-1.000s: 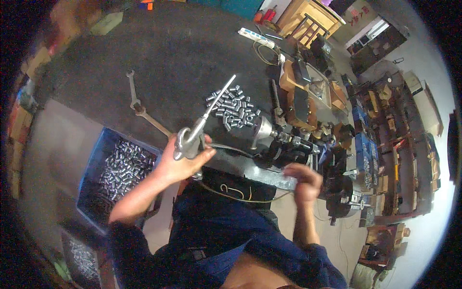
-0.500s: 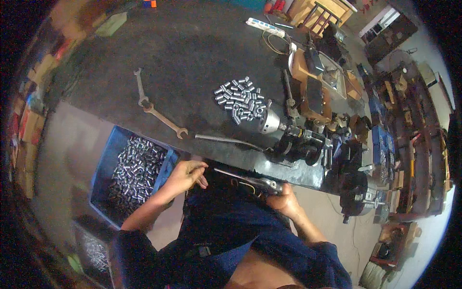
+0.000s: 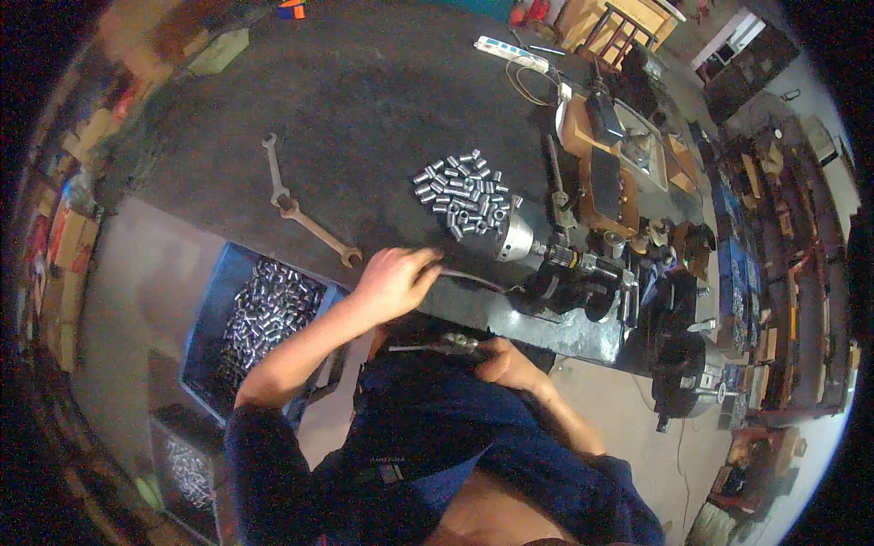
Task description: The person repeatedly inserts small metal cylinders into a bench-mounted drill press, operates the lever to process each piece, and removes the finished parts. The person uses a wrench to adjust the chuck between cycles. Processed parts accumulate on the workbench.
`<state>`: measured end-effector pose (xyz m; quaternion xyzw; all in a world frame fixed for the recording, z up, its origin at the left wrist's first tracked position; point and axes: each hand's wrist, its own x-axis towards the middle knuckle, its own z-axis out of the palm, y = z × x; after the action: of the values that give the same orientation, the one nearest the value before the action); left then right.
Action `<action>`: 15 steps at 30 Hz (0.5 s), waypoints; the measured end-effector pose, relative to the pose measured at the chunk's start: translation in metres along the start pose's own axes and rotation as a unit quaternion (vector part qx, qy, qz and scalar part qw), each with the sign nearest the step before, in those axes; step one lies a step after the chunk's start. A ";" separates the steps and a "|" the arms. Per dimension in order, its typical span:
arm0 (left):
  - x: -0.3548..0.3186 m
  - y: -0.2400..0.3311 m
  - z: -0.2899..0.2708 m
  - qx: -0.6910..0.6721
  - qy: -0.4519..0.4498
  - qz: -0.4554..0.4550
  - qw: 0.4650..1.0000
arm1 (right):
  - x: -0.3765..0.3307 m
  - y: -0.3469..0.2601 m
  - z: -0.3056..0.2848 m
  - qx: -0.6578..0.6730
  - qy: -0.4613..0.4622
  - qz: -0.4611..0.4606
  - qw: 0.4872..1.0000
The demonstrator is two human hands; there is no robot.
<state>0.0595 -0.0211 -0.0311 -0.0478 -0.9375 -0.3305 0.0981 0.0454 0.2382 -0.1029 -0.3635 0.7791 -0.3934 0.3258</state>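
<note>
My left hand [image 3: 397, 282] is closed over the near end of a metal lever [image 3: 472, 276] at the table's front edge; its fingertips are partly hidden. The lever runs right to a dark bench machine with a silver drill chuck [image 3: 516, 237]. In front of my lap, my right hand [image 3: 503, 362] grips a silver metal hand tool [image 3: 458, 343] with a thin rod pointing left; its exact kind cannot be told. Beyond the lever, a pile of short shiny metal sleeves [image 3: 462, 193] lies by the chuck.
A blue bin [image 3: 208, 332] full of metal sleeves stands at my left, below the tabletop. Two open-end wrenches [image 3: 314, 228] lie end to end on the dark table [image 3: 364, 118]. A power strip [image 3: 512, 53] and boxes [image 3: 608, 187] stand far right, with shelves beyond.
My left hand has risen up and right from beside the bin onto the lever. The right hand with its metal tool has shifted slightly left. The whole view has shifted a little.
</note>
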 end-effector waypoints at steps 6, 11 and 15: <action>0.063 -0.003 0.038 0.168 -0.054 0.029 0.984 | -0.006 0.019 0.006 -0.044 0.034 0.002 0.998; 0.069 -0.017 0.048 0.196 -0.059 0.049 0.978 | -0.012 0.035 0.006 -0.192 0.000 -0.166 0.967; 0.055 -0.029 0.014 -0.117 0.038 0.012 0.992 | -0.016 0.027 -0.007 0.064 -0.074 -0.013 0.995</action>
<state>-0.0010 -0.0329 -0.0475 -0.0575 -0.8872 -0.4385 0.1316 0.0397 0.2659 -0.1185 -0.3801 0.7214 -0.4183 0.4001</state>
